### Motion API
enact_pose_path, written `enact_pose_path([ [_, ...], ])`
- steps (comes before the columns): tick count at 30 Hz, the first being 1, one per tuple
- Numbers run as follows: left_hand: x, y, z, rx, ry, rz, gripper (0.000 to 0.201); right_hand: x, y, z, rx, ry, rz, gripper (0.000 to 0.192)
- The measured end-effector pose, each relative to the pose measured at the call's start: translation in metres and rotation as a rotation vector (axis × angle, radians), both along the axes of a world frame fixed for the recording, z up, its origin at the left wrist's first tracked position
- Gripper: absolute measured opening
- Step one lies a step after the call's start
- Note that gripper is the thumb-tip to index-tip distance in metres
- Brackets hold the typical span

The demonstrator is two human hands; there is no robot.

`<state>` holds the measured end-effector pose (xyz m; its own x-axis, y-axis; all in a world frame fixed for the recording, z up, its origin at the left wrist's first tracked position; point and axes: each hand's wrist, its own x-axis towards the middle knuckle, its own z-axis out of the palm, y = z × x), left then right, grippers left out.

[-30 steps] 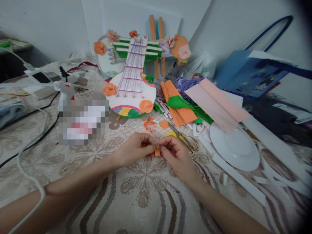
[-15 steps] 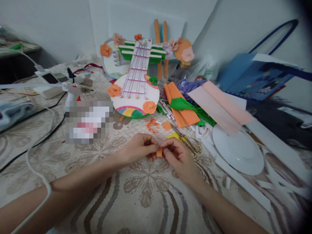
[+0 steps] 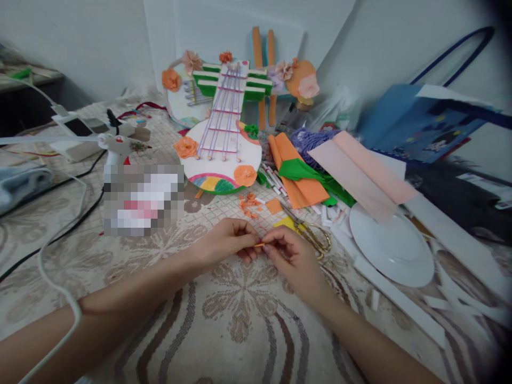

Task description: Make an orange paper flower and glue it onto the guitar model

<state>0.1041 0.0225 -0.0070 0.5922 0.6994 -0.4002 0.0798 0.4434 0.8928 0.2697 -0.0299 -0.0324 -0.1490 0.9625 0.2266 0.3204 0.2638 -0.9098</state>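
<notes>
Between my two hands is a small piece of orange paper [image 3: 260, 245], showing now as a thin strip. My left hand [image 3: 234, 240] pinches its left end with thumb and fingers. At the other end, my right hand [image 3: 294, 255] grips it the same way. Just beyond my fingers lie crumpled orange scraps [image 3: 250, 205] and a flat orange square [image 3: 274, 206]. Gold-handled scissors [image 3: 314, 234] rest beside my right hand, partly over a yellow piece [image 3: 285, 222]. Farther back stands a paper-craft guitar [image 3: 224, 138] with purple strings and orange paper flowers.
On the right are folded orange crepe paper [image 3: 296, 178], pink paper [image 3: 360, 170], a white plate [image 3: 392, 245], white strips [image 3: 404, 306] and a blue bag [image 3: 424, 122]. A glue gun [image 3: 118, 149] stands at left. A white cable [image 3: 60, 282] crosses over my left forearm.
The orange paper piece has gone from a small upright flap to a thin strip between my fingertips. Both hands keep nearly the same place; the view has shifted slightly.
</notes>
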Motion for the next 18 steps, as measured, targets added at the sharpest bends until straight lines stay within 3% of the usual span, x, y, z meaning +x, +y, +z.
enact_pose_path([
  [14, 0.0013, 0.0007, 0.0005, -0.033, -0.04, -0.001, 0.001, -0.0038, -0.0009, -0.0004, -0.141, 0.148, -0.098, 0.004],
  [18, 0.0008, 0.0, -0.0014, 0.026, -0.029, -0.033, 0.01, -0.004, -0.001, -0.0016, -0.148, 0.141, -0.114, 0.002],
])
